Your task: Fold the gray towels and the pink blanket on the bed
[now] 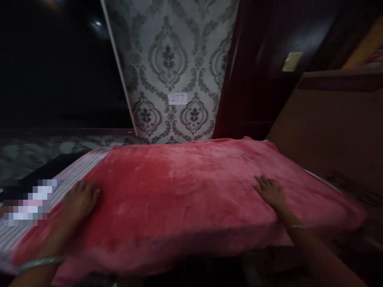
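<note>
A plush pink-red blanket (179, 191) lies spread over a raised flat surface, its near edge hanging down in front. My left hand (80, 199) rests on the blanket's left part, fingers apart, close to a striped cloth (86, 161) that shows along that side. Palm down, my right hand (270, 192) touches the blanket's right part with its fingers stretched out. Nothing is gripped in either hand. The surface under the blanket is hidden.
Behind the blanket stands a patterned wall (167, 79) bearing a paper label (177, 99) marked 277. A large dark screen (60, 67) is at the left. To the right are a dark red door (263, 52) and a brown board-like panel (335, 119).
</note>
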The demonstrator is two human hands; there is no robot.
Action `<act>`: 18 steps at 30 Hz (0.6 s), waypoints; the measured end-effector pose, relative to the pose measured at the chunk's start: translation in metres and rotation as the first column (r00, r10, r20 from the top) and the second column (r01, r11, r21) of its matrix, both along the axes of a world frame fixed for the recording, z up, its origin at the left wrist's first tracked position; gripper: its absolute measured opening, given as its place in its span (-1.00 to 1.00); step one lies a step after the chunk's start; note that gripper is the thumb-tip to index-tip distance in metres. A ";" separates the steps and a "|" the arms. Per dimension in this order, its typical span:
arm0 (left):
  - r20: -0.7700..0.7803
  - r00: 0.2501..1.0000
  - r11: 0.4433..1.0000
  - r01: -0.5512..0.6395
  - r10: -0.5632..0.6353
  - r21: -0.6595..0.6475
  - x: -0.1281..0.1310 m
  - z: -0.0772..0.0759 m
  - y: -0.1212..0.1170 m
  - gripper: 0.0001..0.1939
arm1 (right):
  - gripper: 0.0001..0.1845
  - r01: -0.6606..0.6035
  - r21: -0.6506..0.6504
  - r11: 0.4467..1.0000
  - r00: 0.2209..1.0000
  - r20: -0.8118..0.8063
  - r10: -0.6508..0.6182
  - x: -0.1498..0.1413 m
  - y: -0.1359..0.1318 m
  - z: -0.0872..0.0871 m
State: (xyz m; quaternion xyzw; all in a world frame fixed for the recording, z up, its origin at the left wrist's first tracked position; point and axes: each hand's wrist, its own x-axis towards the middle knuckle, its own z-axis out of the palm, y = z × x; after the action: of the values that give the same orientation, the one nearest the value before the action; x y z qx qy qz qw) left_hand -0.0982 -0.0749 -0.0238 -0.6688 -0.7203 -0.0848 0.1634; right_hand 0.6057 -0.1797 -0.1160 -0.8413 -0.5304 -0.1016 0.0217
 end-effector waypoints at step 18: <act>0.216 0.975 0.971 0.103 -0.055 -0.215 0.053 -0.048 0.063 -0.30 | -0.35 0.071 -0.072 0.995 0.985 -0.152 -0.081 0.010 0.007 0.010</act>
State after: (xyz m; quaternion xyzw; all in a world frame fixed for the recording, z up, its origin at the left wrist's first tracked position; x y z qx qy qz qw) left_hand -0.0451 -0.0120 -0.0714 -0.6987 -0.7111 -0.0786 0.0067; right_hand 0.6156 -0.1723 -0.1063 -0.8666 -0.4978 -0.0189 0.0309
